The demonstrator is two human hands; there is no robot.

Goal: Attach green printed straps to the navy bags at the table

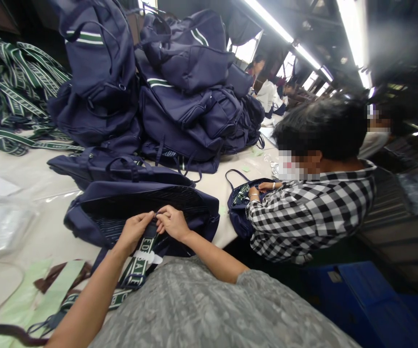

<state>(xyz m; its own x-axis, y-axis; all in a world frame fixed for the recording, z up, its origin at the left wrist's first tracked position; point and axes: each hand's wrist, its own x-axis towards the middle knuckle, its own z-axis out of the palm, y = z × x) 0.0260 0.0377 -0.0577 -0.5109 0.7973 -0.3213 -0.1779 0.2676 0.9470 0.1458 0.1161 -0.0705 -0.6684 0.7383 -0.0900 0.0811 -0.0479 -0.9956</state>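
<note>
the left hand (140, 226) and the right hand (172, 222) are both nearly closed, pinching at the strap's (136, 273) top end, before the bag (85, 220) on the desk (211, 181). the bag is already open; whether the strap is fastened, i cannot tell.

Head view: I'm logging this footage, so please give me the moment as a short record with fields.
left hand: fingers pinched at the dark end of the lettered strap
right hand: fingers bent together at the same end
exact piece pinched: too small to tell
in front: open navy bag
behind: heap of navy bags
upper left: pile of green-and-white straps
right: co-worker, checked shirt, hands at another open bag
</note>
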